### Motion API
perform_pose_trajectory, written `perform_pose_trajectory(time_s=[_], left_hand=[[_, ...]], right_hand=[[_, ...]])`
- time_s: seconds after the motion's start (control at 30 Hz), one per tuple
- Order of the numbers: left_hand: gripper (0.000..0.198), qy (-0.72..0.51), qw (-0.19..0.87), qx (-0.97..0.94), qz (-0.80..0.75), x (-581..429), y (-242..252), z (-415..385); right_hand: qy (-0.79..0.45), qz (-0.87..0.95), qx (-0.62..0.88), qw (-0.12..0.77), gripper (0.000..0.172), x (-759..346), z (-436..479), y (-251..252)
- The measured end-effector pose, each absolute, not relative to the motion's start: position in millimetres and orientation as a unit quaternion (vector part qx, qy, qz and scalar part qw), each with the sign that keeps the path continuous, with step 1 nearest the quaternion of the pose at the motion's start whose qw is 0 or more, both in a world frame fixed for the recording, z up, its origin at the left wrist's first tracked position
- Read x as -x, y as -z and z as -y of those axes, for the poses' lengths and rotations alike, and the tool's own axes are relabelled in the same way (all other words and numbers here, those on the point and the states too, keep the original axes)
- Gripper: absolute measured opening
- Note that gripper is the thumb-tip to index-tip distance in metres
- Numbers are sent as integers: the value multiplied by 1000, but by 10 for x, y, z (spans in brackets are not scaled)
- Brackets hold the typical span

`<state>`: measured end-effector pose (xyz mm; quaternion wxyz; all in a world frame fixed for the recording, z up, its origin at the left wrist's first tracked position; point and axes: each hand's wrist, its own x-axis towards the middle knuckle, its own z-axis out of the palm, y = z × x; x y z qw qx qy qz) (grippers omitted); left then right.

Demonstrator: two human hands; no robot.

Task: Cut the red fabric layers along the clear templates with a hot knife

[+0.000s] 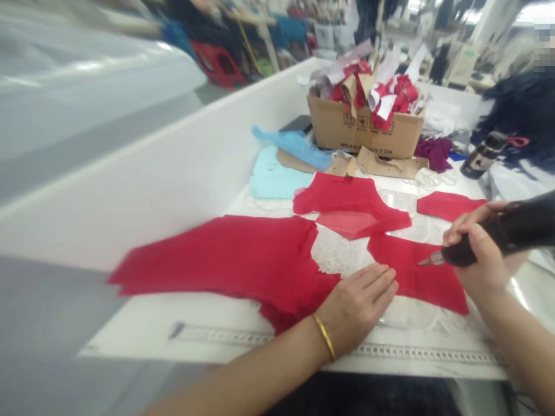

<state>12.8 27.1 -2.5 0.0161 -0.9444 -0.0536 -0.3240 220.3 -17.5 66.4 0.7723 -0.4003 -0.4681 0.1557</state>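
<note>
My right hand [485, 260] is wrapped round a black drill-like tool [515, 231] at the right, its pointed metal tip over a red fabric piece [416, 271]. My left hand [359, 300], with a gold bangle at the wrist, lies flat with fingers stretched out at the left edge of that piece. A large stack of red fabric [225, 254] spreads to the left of it. Behind are another red piece [342, 193] and a smaller one [451, 205] at the right. Whether the tip touches the cloth is unclear.
A cardboard box [366, 130] of scraps stands at the back. Light blue sheets [273, 173], brown card strips [390, 164], purple cloth [434, 153] and a dark bottle [483, 155] lie around it. A measuring tape [416, 351] runs along the front edge; a white wall panel [173, 156] borders the left.
</note>
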Motion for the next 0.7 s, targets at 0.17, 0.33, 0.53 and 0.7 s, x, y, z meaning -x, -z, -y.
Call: perform_pose_trajectory(time_s=[0.17, 0.33, 0.53, 0.7], left_hand=[[34, 342, 17, 936, 86, -152, -3, -299], [37, 326, 8, 939, 107, -155, 51, -339], [45, 262, 29, 952, 152, -33, -17, -464], [70, 103, -11, 965, 242, -121, -78, -845]], right_hand=[[-144, 492, 399, 760, 28, -2035, -258, -599], [-141, 502, 384, 762, 28, -1957, -516, -558], [-119, 512, 376, 763, 25, -1973, -590, -564], [-114, 511, 380, 763, 24, -2002, -529, -576]])
